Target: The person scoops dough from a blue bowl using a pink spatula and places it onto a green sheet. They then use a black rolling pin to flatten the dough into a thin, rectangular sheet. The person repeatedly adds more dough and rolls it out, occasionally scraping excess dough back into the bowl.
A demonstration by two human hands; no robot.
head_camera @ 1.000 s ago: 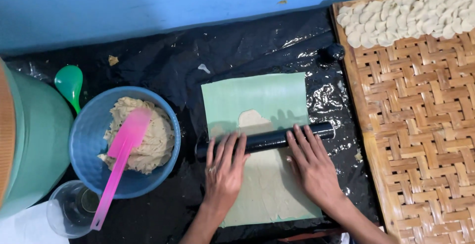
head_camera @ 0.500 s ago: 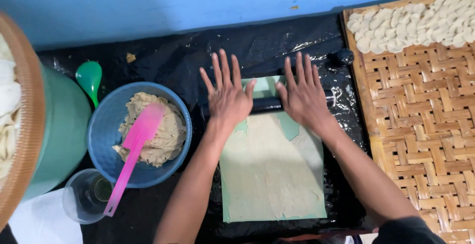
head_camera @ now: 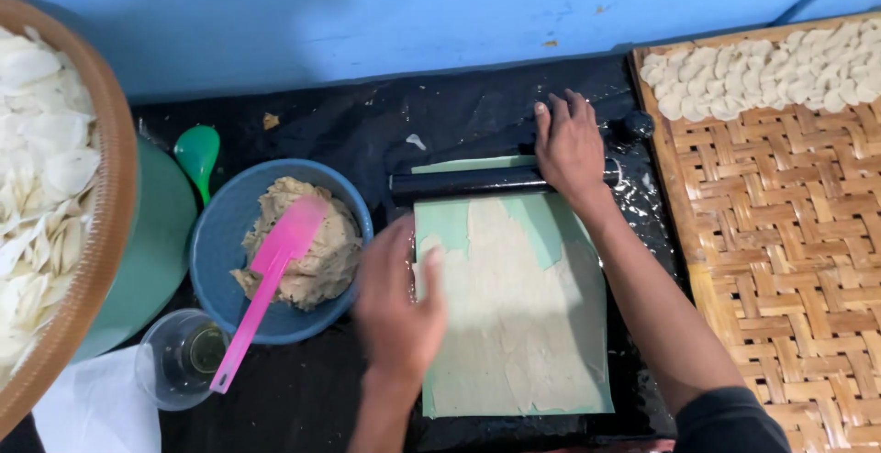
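Now pressing right hand (head_camera: 571, 145) flat, unclenched, on roller (head_camera: 486, 180) at far edge of dough sheet (head_camera: 518, 311); left hand (head_camera: 396, 302) loose, blurred, resting at sheet's left edge. Probably soft, tearable; lifting by edges.

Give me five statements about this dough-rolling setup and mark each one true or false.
1. The right hand rests on the black rolling pin. True.
2. The left hand grips the pink spatula. False: it lies at the left edge of the flattened dough sheet; the spatula sits unheld in the blue bowl.
3. The blue bowl is empty. False: it holds a lump of dough.
4. Pale dough pieces lie on the woven tray. True.
5. The rolling pin lies at the sheet's near end. False: it lies at the far end.
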